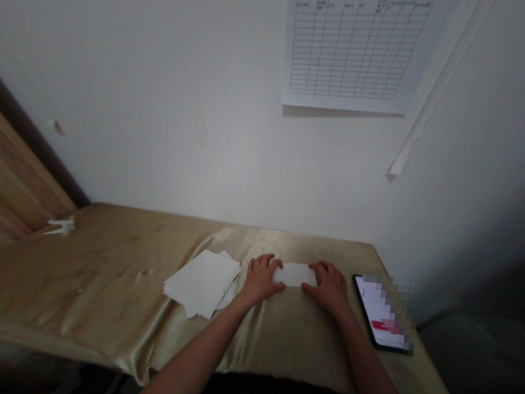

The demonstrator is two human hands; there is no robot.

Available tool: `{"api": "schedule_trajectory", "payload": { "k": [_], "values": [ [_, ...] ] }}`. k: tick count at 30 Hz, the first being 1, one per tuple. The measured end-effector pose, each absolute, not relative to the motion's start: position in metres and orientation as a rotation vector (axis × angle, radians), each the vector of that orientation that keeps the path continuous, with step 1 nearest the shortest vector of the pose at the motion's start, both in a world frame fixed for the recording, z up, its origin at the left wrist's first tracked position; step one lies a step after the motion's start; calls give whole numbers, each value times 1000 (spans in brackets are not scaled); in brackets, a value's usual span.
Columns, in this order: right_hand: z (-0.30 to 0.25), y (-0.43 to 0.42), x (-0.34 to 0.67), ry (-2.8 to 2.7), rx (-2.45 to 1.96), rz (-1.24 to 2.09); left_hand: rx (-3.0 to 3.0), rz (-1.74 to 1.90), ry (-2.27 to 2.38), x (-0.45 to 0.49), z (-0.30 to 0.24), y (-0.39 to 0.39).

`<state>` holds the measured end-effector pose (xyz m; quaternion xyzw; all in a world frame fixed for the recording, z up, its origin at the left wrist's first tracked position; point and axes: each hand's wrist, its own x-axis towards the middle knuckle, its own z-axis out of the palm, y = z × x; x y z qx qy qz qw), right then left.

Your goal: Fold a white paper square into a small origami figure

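Fingers [265, 262] pin narrow white paper [295, 274] (plain, rectangular).

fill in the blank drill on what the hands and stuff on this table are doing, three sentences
1. The left hand and right hand press the ends of a paper slip that lies ____ them.
2. The stack of white sheets lies to the ____ of the left hand.
3. The smartphone, screen lit, lies to the ____ of the right hand.
Missing words: between; left; right.
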<state>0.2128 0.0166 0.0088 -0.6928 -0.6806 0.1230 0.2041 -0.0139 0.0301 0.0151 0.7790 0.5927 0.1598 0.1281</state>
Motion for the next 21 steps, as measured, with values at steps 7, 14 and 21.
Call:
{"api": "schedule_trajectory", "payload": {
  "k": [7, 14, 21],
  "values": [
    [0, 24, 224, -1911, -1877, 388, 2295, 400, 1624, -25, 16, 35],
    [-1, 27, 234, -1935, -1808, 468, 2306, 363, 1487, -42, 15, 42],
    [3, 28, 244, -1973, -1750, 569, 2341, 353, 1400, -50, 18, 46]
  ]
}}
